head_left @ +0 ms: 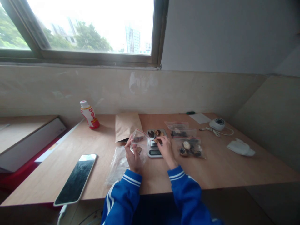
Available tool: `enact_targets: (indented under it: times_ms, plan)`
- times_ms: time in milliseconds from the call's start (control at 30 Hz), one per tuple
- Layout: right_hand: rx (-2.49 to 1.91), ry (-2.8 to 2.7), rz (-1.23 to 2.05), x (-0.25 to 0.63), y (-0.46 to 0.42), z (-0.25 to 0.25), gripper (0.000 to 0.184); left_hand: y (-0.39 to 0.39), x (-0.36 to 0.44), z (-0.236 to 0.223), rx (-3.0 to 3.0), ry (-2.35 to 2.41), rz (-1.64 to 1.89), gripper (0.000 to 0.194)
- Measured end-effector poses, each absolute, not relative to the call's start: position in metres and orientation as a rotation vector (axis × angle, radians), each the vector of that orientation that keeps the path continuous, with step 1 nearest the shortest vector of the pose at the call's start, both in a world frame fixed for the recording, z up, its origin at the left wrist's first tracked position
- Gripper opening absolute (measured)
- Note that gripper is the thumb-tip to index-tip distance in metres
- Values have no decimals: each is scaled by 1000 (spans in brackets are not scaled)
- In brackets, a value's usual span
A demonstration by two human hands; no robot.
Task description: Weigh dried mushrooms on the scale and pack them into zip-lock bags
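1. Scale (pixel 154 152): flat digital kitchen scale with a front display, on a wooden table (pixel 211 170); the landmark for all entries below.
2. Dark pieces (pixel 151 133): dried, brown-black, heaped on the scale's pan; exact kind unclear.
3. Right hand (pixel 167 150): over the scale, fingertips (pixel 159 138) pinched together on the dark pieces.
4. Left hand (pixel 133 156): just left of the scale, fingers wrapped around a zip bag (pixel 140 137), which is clear, red-sealed and held up off the table.
5. Filled bags (pixel 189 147): clear zip bags, overlapping, just right of the scale, holding similar pieces.
6. Kraft envelope (pixel 126 126): behind and left of the scale, lying flat.
7. Plastic sheet (pixel 118 165): crumpled, left of the scale, under the left hand.
8. Phone (pixel 75 179): well left of the scale, face up, cable attached.
9. Bottle (pixel 89 114): white and red, upright, far left of the scale.
10. White device (pixel 217 124): round, corded, well right of the scale.
11. White cloth (pixel 241 147): crumpled, farther right of the scale.
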State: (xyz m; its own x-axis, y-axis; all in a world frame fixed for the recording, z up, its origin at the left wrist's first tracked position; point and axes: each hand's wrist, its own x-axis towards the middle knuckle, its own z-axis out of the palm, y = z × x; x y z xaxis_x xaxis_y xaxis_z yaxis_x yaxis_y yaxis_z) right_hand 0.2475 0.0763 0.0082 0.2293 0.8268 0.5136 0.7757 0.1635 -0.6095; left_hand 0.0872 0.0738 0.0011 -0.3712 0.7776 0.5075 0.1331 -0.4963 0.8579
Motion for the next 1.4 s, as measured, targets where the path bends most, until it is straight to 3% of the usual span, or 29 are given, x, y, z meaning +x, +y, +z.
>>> enact_targets:
  times_ms: [167,400,567,767,933,1267,1400]
  plan:
    - [-1433,-1383,136,242,64,50,14,72,88,2,1389,1174,1889,31]
    - [-1287,-1486,281,211,55,84,25,71,87,1,1476,1141,1797,35]
    - [-1236,-1548,286,216,60,75,28,70,87,5,1490,1137,1767,34]
    - [-1486,-1520,-28,254,88,31,28,71,89,5,1485,1154,1787,34]
    - [-1640,-1683,-111,267,109,1,42,74,88,-1,1505,1163,1773,34]
    - [-1542,-1634,-110,270,118,4,11,74,87,-1,1567,1208,1761,34]
    - [-1538,-1538,-14,272,115,4,9,74,88,0,1547,1187,1772,34]
